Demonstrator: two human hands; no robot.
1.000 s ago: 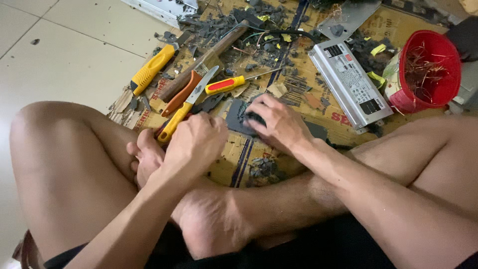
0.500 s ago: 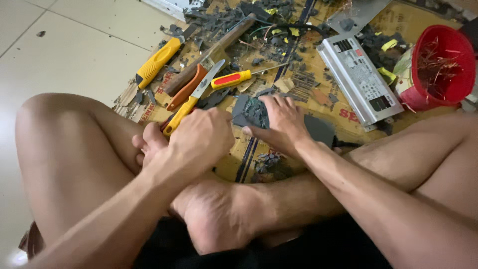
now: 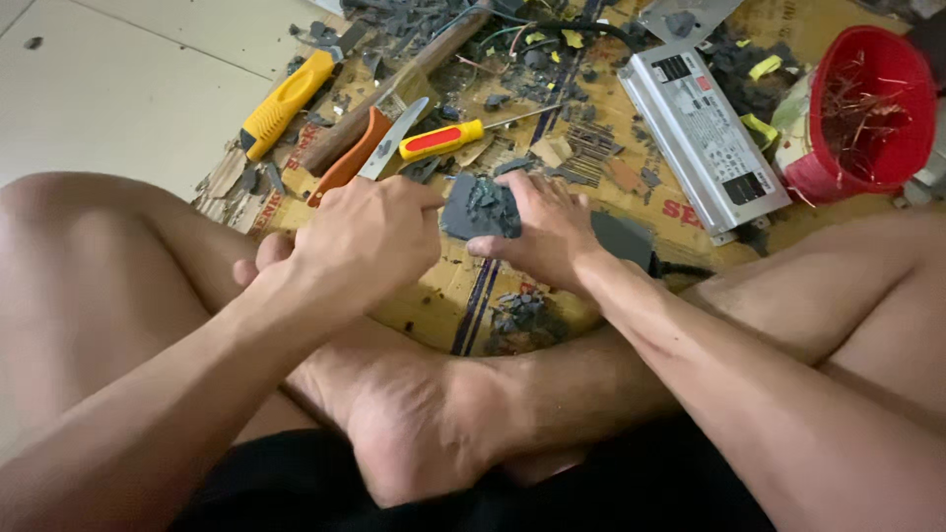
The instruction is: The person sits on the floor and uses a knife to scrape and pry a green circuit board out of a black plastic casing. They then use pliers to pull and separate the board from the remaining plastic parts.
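Observation:
My right hand (image 3: 552,232) grips a dark grey block (image 3: 478,207) crusted with crumbled grey bits and holds it on the cardboard (image 3: 443,296) in front of my crossed legs. My left hand (image 3: 360,241) is curled into a fist right beside the block's left edge, thumb toward it; nothing shows inside the fist. Just beyond the left hand lie an orange-handled tool (image 3: 340,167) and a silver blade (image 3: 396,146).
A yellow and red screwdriver (image 3: 441,140), a yellow-handled tool (image 3: 281,103) and a wooden-handled hammer (image 3: 414,69) lie among grey debris. A silver metal box (image 3: 695,133) and a red tub (image 3: 867,108) of copper bits sit at the right. Pale floor tiles (image 3: 128,89) lie at the left.
My left fist has moved right, up against the block. My right hand has shifted its hold, so more of the block's top shows.

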